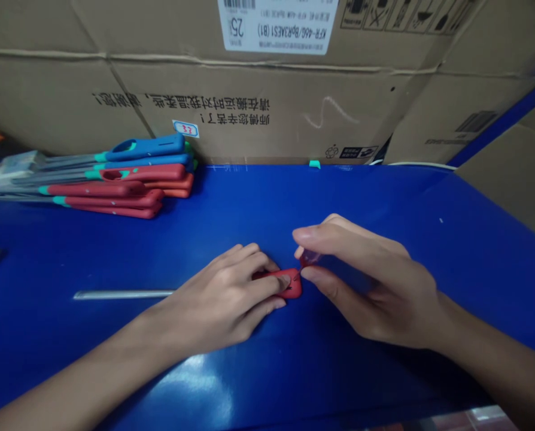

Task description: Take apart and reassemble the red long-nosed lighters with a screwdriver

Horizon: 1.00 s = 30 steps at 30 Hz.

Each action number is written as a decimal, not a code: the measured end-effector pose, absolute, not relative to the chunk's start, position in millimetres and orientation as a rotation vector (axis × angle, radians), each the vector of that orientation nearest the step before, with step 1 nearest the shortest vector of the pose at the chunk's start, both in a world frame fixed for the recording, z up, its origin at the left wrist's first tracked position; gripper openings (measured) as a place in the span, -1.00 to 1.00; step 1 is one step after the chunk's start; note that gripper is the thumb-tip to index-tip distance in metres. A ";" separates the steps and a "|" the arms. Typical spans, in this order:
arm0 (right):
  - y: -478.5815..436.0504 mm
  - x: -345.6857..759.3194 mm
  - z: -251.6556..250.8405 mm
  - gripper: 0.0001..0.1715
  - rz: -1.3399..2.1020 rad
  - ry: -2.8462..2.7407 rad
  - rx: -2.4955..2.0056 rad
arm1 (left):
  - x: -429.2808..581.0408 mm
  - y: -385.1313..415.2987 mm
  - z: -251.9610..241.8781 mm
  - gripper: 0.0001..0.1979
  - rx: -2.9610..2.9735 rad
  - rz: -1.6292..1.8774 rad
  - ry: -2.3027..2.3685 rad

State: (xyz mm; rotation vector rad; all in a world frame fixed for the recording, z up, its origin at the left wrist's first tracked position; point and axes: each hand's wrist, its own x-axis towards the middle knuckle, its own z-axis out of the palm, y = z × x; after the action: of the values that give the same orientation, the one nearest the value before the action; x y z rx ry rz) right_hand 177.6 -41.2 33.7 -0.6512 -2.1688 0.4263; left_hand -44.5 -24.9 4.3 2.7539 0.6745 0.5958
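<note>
Head cam: red lighter (295, 287) lies flat on the blue table (330, 377), left hand (231, 290) gripping it down, right hand (384, 287) pinching a small reddish tool (310, 257) at its fat end. I'd press the lighter firmly and aim straight; tilting probably makes it slip.

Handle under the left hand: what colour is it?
The handle under the left hand is red; the head view shows its end best.
</note>
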 end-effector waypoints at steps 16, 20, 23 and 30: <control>-44.0 181.0 30.0 -0.36 0.183 -2.152 -0.733 | -45.4 -24.3 2.1 -0.83 2.745 0.579 0.664; -44.1 180.0 28.4 -0.47 0.138 -2.150 -0.740 | -45.0 -24.3 2.5 -0.83 2.745 0.589 0.658; -44.1 177.6 27.1 -0.52 0.106 -2.114 -0.738 | -44.6 -24.5 2.3 -0.83 2.748 0.603 0.657; -43.4 176.0 30.2 -0.49 0.253 -2.103 -0.647 | -44.8 -25.0 0.3 -0.85 2.751 0.632 0.652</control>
State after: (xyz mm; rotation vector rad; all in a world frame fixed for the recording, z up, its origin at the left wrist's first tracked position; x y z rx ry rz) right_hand 176.0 -43.4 30.2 -0.6470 -2.1027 0.2528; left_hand -44.8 -25.0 0.3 2.7506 0.6518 0.6319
